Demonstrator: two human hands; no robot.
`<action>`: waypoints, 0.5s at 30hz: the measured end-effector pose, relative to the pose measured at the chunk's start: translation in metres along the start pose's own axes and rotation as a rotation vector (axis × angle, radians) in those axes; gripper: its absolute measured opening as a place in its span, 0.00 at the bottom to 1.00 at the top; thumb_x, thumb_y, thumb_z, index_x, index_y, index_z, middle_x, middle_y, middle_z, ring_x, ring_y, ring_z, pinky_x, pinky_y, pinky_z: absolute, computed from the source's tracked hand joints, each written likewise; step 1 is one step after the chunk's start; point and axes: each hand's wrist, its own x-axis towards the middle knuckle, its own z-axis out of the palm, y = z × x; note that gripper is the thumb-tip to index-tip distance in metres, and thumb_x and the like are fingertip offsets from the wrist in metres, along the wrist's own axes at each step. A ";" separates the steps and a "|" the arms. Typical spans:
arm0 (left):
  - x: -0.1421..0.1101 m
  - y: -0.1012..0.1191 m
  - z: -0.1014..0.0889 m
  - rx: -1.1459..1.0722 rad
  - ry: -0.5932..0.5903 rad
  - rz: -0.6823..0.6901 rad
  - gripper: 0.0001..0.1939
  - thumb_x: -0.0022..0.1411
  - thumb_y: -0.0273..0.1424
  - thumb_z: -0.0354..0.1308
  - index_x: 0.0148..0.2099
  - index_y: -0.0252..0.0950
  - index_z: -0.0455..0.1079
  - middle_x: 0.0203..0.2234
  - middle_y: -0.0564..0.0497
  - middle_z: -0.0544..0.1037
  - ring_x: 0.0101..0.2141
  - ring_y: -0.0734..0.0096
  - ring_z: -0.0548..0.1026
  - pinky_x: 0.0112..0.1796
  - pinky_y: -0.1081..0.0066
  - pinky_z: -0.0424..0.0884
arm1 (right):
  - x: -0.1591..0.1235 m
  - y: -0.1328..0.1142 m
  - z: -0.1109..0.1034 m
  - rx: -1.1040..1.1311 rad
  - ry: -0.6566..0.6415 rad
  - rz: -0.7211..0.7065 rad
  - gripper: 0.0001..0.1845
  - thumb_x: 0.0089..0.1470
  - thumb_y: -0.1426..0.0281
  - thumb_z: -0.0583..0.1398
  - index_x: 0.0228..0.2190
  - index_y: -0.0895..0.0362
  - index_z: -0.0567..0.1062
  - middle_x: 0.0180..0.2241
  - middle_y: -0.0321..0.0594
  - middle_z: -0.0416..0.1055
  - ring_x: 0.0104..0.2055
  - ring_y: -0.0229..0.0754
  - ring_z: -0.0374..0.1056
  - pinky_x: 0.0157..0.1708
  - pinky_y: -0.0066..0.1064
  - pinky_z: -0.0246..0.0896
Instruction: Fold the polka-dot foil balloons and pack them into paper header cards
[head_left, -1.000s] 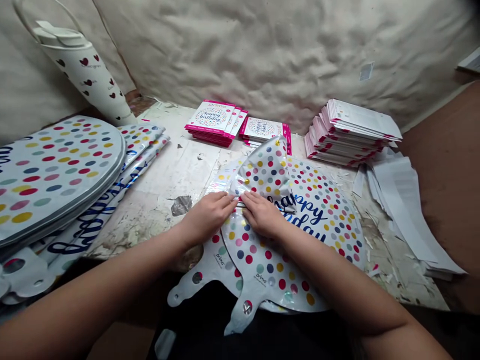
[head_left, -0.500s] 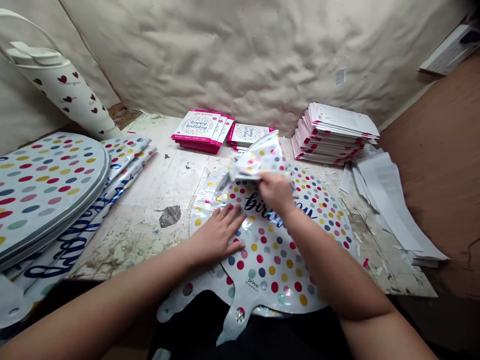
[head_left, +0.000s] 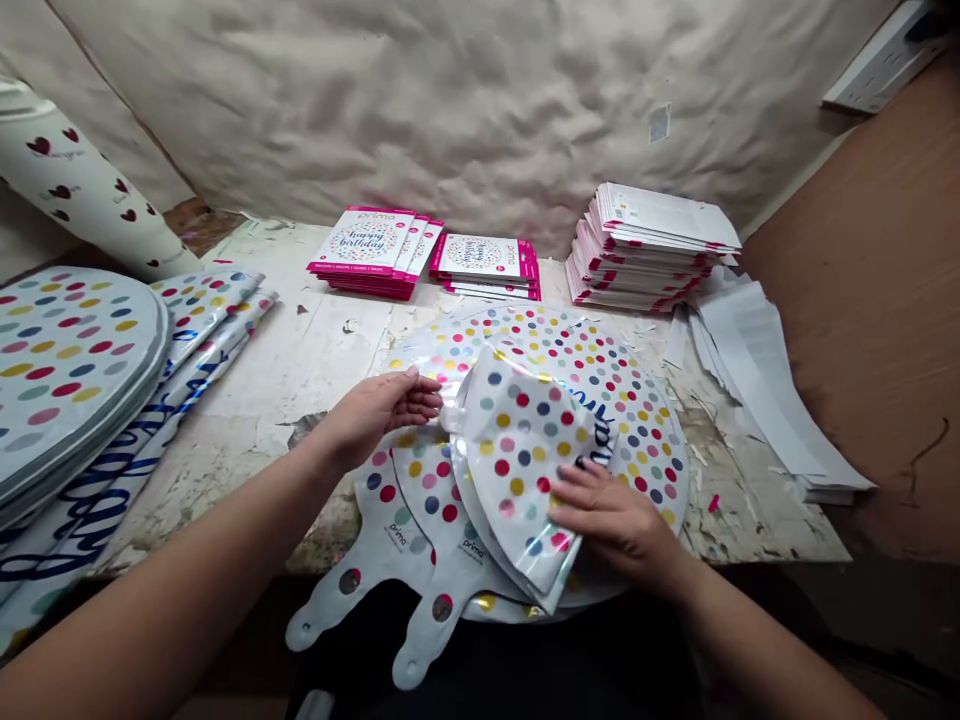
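Observation:
A foil balloon [head_left: 510, 430], white with coloured dots, lies folded into a wedge in front of me. Beneath it spread flat, dotted foil balloons [head_left: 645, 400] with blue lettering, their tails [head_left: 431, 625] hanging over the table's near edge. My right hand [head_left: 619, 515] rests on the folded balloon's right side, fingers stretched out and holding nothing. To the left of the fold, my left hand [head_left: 390, 410] hovers over the flat balloons. Its fingers are extended and close to the folded balloon's left edge, with nothing visible in them.
At the back stand pink-and-white packets [head_left: 367, 250], a second packet pile [head_left: 484, 265] and a taller packet stack [head_left: 652, 245]. White paper strips [head_left: 765, 380] lie right. Left are stacked dotted balloons [head_left: 75, 350], rolled foil balloons [head_left: 187, 380] and a heart-print tumbler [head_left: 90, 190].
My right hand has let go of the folded balloon part it gripped and now lies flat on it. The fold has come down nearer me. My left hand has lifted and moved left.

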 end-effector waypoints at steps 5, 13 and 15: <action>0.015 0.003 0.010 -0.116 -0.152 -0.251 0.30 0.62 0.51 0.43 0.41 0.30 0.73 0.37 0.39 0.78 0.36 0.62 0.77 0.42 0.62 0.71 | -0.024 0.010 0.033 -0.011 -0.075 -0.011 0.16 0.58 0.71 0.55 0.47 0.48 0.73 0.49 0.39 0.70 0.56 0.43 0.62 0.55 0.43 0.58; 0.039 0.003 0.070 -0.158 -0.723 -0.362 0.47 0.54 0.62 0.32 0.57 0.28 0.63 0.47 0.39 0.74 0.49 0.48 0.71 0.49 0.49 0.64 | -0.019 0.011 0.030 -0.045 -0.098 -0.038 0.14 0.59 0.70 0.54 0.45 0.53 0.74 0.48 0.41 0.71 0.57 0.42 0.61 0.57 0.40 0.55; 0.042 -0.006 0.083 -0.049 -0.658 -0.337 0.41 0.57 0.57 0.35 0.55 0.29 0.65 0.42 0.40 0.77 0.45 0.48 0.73 0.46 0.48 0.65 | -0.019 0.011 0.031 -0.048 -0.103 -0.041 0.14 0.59 0.70 0.54 0.45 0.53 0.74 0.48 0.40 0.71 0.57 0.41 0.61 0.57 0.40 0.55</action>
